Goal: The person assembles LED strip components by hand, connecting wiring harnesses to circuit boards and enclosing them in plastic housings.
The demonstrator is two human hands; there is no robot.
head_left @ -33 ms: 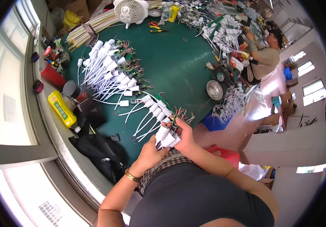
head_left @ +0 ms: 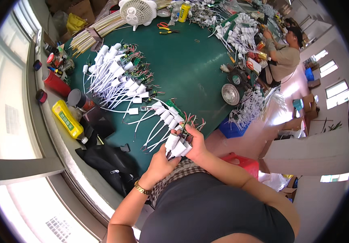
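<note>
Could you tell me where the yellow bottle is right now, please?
In the head view the yellow bottle lies at the table's left edge, between the red cup and the black bag.

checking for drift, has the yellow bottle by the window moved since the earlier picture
No. The yellow bottle lies at the same spot beside the red cup on the table's edge.

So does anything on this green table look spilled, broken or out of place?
Nothing stands out. Both hands hold a bunch of white plug parts at the green table edge; more lie in loose rows.
</note>
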